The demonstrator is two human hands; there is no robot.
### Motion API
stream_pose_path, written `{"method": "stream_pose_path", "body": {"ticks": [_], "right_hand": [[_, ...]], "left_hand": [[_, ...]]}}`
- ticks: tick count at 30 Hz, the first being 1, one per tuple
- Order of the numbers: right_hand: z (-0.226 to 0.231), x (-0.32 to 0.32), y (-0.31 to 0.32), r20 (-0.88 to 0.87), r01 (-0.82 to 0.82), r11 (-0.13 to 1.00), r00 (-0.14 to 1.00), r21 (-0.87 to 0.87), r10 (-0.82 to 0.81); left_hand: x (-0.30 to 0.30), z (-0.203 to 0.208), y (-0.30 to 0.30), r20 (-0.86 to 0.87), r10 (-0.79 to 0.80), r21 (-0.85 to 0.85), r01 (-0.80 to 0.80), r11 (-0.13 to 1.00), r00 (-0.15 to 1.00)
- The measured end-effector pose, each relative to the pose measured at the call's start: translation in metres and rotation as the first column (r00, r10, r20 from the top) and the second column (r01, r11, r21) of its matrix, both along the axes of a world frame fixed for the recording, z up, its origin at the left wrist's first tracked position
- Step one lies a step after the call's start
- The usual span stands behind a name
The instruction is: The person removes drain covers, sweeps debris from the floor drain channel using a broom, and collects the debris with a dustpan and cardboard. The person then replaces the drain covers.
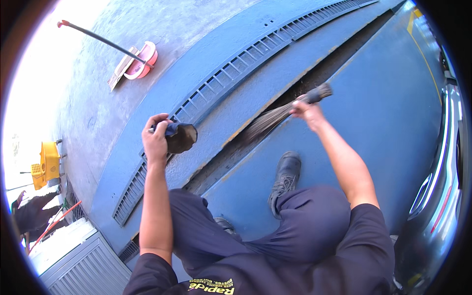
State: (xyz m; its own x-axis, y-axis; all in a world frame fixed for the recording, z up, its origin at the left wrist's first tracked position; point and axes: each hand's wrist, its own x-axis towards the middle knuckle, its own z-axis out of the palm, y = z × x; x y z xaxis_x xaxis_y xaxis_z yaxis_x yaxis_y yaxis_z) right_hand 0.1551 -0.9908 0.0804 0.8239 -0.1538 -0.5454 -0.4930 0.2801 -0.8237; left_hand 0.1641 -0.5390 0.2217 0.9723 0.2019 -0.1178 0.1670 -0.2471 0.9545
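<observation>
My right hand (pixel 309 112) is closed around the dark bound end of a stick broom (pixel 270 120). Its bristles, smeared by motion, reach down to the left into a narrow floor trench (pixel 344 56) with dark dirt in it. On the other side of the trench, my left hand (pixel 155 140) grips a dark blue scoop-like container (pixel 182 138) by its edge. The container's brown, dirty open side shows; whether anything lies in it I cannot tell. It is held above a long metal grate (pixel 228 73) beside the trench.
A pink basin (pixel 147 53) with a long-handled tool and a cardboard piece (pixel 120 71) sits far left. At the left are a yellow mop bucket (pixel 49 162) and a pale metal cabinet (pixel 86 270). A shiny car (pixel 437 191) stands at right. My shoe (pixel 286 174) is near the trench edge.
</observation>
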Motion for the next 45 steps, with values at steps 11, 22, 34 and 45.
{"method": "stream_pose_path", "body": {"ticks": [11, 22, 34, 45], "right_hand": [[0.107, 0.109, -0.197, 0.097, 0.092, 0.886, 0.994, -0.454, -0.053], [0.168, 0.127, -0.037, 0.135, -0.391, 0.803, 0.859, -0.449, 0.494], [0.022, 0.107, -0.064, -0.015, -0.139, 0.789, 0.987, -0.598, 0.162], [0.173, 0.145, -0.115, 0.167, -0.001, 0.509, 0.944, -0.861, 0.283]], "left_hand": [[0.030, 0.095, -0.093, -0.054, -0.229, 0.058, 0.232, 0.971, 0.972], [0.090, 0.020, -0.185, 0.051, -0.216, -0.133, 0.221, 0.966, 0.975], [0.072, 0.011, -0.182, 0.029, -0.283, -0.039, 0.284, 0.958, 0.959], [0.077, 0.005, -0.195, 0.039, -0.260, -0.069, 0.262, 0.962, 0.965]]}}
